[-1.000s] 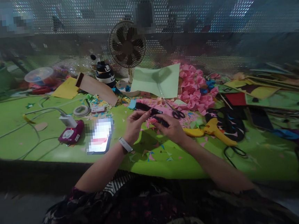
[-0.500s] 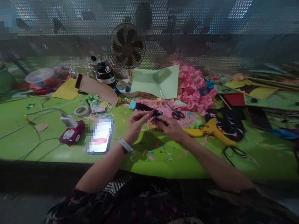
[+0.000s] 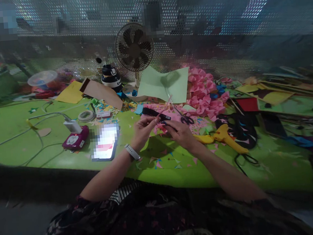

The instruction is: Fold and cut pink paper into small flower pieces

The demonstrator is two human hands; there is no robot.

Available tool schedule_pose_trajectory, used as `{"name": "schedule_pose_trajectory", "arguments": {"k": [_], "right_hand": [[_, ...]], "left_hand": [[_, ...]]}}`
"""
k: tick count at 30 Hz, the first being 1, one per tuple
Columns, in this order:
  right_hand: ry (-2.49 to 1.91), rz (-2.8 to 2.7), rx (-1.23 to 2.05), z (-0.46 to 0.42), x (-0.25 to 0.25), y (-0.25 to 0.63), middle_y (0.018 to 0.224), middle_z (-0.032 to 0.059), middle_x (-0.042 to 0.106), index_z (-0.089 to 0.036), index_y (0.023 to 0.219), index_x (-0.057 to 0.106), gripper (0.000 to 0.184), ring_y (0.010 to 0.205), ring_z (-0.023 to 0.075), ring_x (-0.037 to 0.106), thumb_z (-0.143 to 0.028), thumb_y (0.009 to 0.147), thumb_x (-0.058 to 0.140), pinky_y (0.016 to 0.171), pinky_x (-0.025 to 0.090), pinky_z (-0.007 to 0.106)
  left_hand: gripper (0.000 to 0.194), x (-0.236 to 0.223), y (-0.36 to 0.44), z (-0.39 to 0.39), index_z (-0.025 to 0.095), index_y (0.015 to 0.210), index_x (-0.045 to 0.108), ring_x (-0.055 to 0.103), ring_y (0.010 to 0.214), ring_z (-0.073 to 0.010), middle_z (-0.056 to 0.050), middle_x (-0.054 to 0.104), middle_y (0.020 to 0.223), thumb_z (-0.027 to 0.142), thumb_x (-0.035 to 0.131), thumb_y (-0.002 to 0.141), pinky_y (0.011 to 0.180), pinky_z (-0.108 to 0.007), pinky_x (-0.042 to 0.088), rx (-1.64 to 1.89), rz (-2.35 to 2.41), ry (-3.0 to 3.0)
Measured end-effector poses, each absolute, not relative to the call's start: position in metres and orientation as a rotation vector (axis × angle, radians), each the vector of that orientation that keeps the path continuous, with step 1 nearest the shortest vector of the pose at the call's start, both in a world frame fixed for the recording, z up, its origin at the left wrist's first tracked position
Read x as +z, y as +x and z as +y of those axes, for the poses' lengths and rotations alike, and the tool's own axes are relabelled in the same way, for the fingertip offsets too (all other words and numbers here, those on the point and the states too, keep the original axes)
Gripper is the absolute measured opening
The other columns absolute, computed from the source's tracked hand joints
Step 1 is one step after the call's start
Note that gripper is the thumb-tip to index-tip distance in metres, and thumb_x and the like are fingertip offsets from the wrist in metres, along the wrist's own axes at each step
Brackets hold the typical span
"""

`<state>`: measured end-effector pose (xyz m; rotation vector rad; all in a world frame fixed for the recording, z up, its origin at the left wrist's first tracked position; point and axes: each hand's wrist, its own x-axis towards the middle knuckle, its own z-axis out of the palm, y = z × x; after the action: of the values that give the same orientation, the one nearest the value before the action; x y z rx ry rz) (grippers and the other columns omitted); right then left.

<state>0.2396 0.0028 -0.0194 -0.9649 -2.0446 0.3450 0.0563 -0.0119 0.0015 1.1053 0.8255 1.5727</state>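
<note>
My left hand [image 3: 143, 131], with a white band on its wrist, pinches a narrow pink paper strip [image 3: 168, 104] that sticks up and to the right of the fingertips. My right hand [image 3: 180, 133] is closed close beside it, its fingertips near a small dark end; what they hold is too small to make out. Just beyond the fingers lies a black strip-like object [image 3: 152, 112] with a small white label. Scissors [image 3: 186, 119] with dark handles rest on pink scraps to the right. Pink folded paper pieces [image 3: 202, 89] are heaped behind them.
A yellow glue gun [image 3: 226, 138] lies right of my right hand. Left stand a lit phone [image 3: 105, 142], a purple power box [image 3: 76, 139] with cables and a tape roll [image 3: 87, 116]. Behind are a fan [image 3: 134, 50], a dark bottle [image 3: 111, 79] and a pale green sheet [image 3: 153, 83].
The pink strip at my left fingertips now rises higher above the hands. Both hands stay close together in nearly the same place. The view has shifted very slightly.
</note>
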Motion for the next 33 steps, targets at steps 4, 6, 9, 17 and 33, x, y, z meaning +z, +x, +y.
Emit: {"name": "schedule_pose_trajectory", "arguments": {"k": [4,6,9,17,33], "right_hand": [[-0.948,-2.058,0.313,0.003,-0.019,0.24,0.112,0.0085,0.077,-0.024,0.116,0.075,0.033,0.104,0.0242,0.073,-0.041,0.099,0.052,0.093,0.058,0.041],[-0.943,-2.068,0.305,0.002,-0.016,0.239,0.112,0.0084,0.077,-0.024,0.118,0.074,0.034,0.102,0.0236,0.073,-0.043,0.099,0.052,0.091,0.059,0.039],[-0.932,-2.086,0.285,0.0,-0.011,0.238,0.109,0.0084,0.077,-0.024,0.121,0.073,0.037,0.097,0.0219,0.073,-0.045,0.1,0.051,0.087,0.058,0.035],[-0.891,-2.097,0.165,0.002,-0.014,0.239,0.092,0.0081,0.077,-0.021,0.123,0.072,0.037,0.084,0.0198,0.071,-0.039,0.101,0.048,0.076,0.057,0.032],[-0.925,-2.116,0.259,0.0,-0.015,0.239,0.096,0.0088,0.077,-0.024,0.124,0.073,0.041,0.084,0.0211,0.071,-0.045,0.101,0.046,0.076,0.058,0.035]], "left_hand": [[0.027,-0.002,0.057,-0.011,0.02,0.073,0.078,0.061,0.071,-0.0106,-0.002,0.071,0.076,0.044,0.088,0.065,0.069,-0.026,0.048,1.578,0.815,1.104],[0.027,-0.003,0.056,-0.01,0.02,0.073,0.078,0.061,0.071,-0.0105,-0.002,0.071,0.075,0.044,0.088,0.064,0.069,-0.025,0.049,1.584,0.805,1.095],[0.027,-0.003,0.056,-0.01,0.021,0.074,0.078,0.062,0.07,-0.0101,-0.001,0.072,0.075,0.043,0.089,0.064,0.069,-0.025,0.049,1.591,0.786,1.083],[0.03,0.001,0.057,-0.012,0.021,0.074,0.079,0.064,0.072,-0.0107,-0.003,0.074,0.078,0.043,0.092,0.058,0.071,-0.025,0.052,1.568,0.75,1.025],[0.03,0.001,0.057,-0.011,0.02,0.069,0.077,0.061,0.071,-0.0107,-0.002,0.071,0.076,0.045,0.091,0.06,0.067,-0.025,0.05,1.57,0.765,1.076]]}}
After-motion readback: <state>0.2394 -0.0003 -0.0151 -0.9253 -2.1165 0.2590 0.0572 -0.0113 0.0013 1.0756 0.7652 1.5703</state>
